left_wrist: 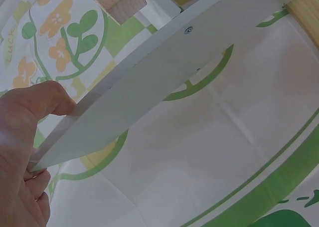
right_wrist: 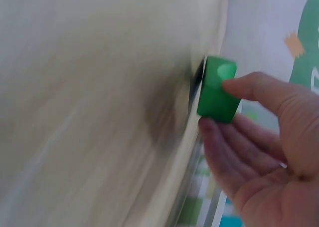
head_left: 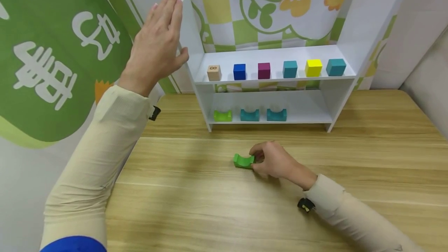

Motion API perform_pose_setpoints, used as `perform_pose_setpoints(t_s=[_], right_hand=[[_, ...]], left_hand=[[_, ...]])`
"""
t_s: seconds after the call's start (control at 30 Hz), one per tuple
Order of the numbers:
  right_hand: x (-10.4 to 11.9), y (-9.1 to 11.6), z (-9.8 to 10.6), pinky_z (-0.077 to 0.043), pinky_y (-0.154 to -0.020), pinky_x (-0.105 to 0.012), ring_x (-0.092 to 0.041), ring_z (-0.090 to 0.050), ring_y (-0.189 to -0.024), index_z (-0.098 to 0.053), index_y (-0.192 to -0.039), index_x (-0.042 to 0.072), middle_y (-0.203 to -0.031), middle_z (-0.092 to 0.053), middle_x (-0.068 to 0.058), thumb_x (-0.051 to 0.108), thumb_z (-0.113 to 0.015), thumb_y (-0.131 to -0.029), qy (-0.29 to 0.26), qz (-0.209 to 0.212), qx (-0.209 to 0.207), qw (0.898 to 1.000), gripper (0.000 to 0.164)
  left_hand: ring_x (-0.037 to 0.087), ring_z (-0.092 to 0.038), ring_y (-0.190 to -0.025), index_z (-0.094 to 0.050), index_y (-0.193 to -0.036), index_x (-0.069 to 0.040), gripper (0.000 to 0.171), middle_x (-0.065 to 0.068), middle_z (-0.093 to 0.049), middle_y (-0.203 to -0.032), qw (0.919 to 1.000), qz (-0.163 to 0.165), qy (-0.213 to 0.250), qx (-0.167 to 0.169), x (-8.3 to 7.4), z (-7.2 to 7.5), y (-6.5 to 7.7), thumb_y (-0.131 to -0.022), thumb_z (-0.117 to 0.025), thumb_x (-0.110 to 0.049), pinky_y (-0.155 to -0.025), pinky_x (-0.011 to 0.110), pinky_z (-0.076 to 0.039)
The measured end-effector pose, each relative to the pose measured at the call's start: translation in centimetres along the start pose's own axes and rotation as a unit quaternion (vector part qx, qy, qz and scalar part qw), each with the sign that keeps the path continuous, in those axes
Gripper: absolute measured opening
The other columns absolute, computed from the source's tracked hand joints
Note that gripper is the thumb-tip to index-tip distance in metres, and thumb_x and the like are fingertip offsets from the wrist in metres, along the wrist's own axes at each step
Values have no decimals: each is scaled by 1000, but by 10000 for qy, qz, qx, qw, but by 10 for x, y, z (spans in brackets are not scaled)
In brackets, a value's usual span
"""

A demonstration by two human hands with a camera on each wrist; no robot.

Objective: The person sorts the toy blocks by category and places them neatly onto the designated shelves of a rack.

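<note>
My right hand (head_left: 274,160) pinches a green block with a curved hollow (head_left: 243,161) by its right end, low over the wooden table in front of the shelf. In the right wrist view the thumb is on one side of the green block (right_wrist: 218,95) and the fingertips on the other. With my left hand (head_left: 155,44) I hold the left side panel of the white shelf (head_left: 191,26) near its top. The left wrist view has the thumb at one side of the panel (left_wrist: 124,97) and curled fingers at the other.
On the upper board stand a wooden numbered cube (head_left: 214,73), a blue cube (head_left: 239,72), a maroon cube (head_left: 264,70), a yellow cube (head_left: 313,68) and two teal cubes (head_left: 289,69). Below sit a lime hollowed block (head_left: 223,116) and two teal ones (head_left: 249,115). A patterned cloth (head_left: 217,9) hangs behind.
</note>
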State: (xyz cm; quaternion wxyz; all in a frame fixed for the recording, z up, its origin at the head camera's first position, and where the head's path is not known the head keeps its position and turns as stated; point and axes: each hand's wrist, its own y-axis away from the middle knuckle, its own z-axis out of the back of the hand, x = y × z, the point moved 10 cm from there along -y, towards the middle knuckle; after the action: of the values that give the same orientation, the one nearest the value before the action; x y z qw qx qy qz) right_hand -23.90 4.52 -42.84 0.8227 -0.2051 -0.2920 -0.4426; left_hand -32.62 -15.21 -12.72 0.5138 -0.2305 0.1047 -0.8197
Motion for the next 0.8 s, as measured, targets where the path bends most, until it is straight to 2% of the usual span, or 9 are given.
perform_pose_setpoints(t_s=[0.17, 0.27, 0.53, 0.8], right_hand=[[-14, 3, 17, -67, -89, -32, -21, -78, -102, -77, -119, 0, -118, -79, -12, 7, -84, -88, -297, 21, 264, 9992, 34], [-20, 5, 33, -67, -90, -35, -25, -79, -105, -77, -120, -1, -118, -79, -13, 6, -82, -89, -368, 98, 270, 9989, 33], [-41, 17, 76, -67, -91, -39, -25, -79, -104, -78, -119, 2, -115, -81, -10, 5, -82, -88, -63, 398, 115, 9991, 32], [-61, 32, 116, -66, -91, -43, -26, -78, -106, -79, -118, 5, -115, -81, -11, 10, -84, -89, 173, 133, -75, 9997, 30]], left_hand=[[35, -4, -167, -3, -167, 4, 95, 19, 1, -178, 10000, 14, -8, 31, 1, 0, 0, -101, -63, -27, -138, 44, 0], [35, -4, -167, -3, -168, 4, 95, 19, 1, -178, 10000, 19, -13, 30, 1, 0, 0, -101, -63, -27, -138, 44, 0], [36, -4, -167, -3, -168, 4, 96, 20, 1, -178, 10000, 13, -32, 7, 1, -1, -1, -100, -65, -27, -138, 44, 0], [36, -5, -167, -4, -167, 4, 96, 21, 0, -178, 10000, -29, -44, -41, 1, -1, -1, -100, -65, -27, -138, 44, -1]])
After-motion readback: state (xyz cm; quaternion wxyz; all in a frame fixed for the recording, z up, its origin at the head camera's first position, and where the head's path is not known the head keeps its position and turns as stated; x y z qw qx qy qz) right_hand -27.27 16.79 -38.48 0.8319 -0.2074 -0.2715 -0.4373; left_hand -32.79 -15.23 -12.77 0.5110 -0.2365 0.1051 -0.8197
